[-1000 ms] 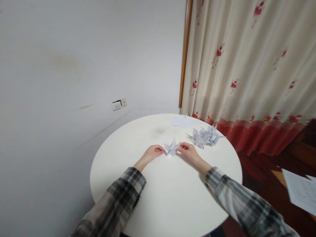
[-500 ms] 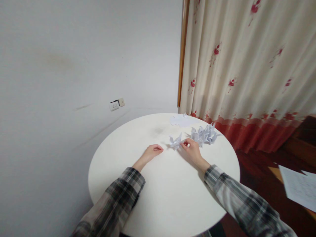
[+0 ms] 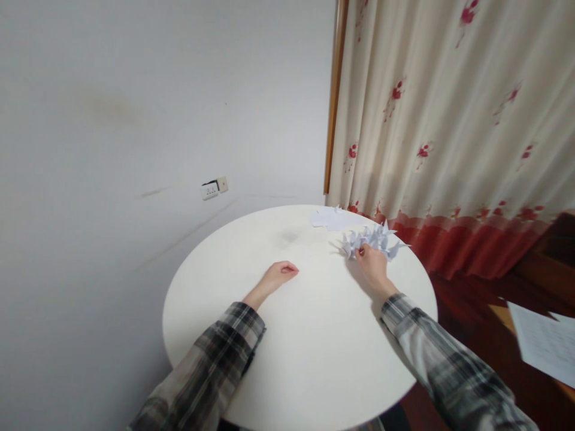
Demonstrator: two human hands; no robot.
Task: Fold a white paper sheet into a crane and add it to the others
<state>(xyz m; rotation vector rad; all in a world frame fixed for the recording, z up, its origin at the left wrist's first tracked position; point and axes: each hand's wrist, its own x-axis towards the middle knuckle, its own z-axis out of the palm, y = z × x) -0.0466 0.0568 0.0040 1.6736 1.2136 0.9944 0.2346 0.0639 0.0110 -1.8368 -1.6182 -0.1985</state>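
My right hand [image 3: 374, 266] is at the near side of a cluster of white folded paper cranes [image 3: 383, 235], its thumb and fingers pinched on a paper crane [image 3: 347, 244] at the cluster's left end. Wings and pointed tips of several cranes stick up behind and beside the fingers, and the hand hides some of them. My left hand [image 3: 279, 275] rests on the white round table [image 3: 305, 359] near its middle, fingertips pressed together and nothing seen in them. It is well apart from the cranes.
Flat white paper sheets [image 3: 331, 218] lie at the table's far edge, with a small paper piece on top. A wall with a socket [image 3: 209, 191] stands behind on the left, a flowered curtain [image 3: 431, 120] on the right. Written sheets [image 3: 541, 341] lie beyond the table at right.
My right hand has carried the paper crane from the table's middle rightward and away, up against the cluster. My left hand has hardly moved.
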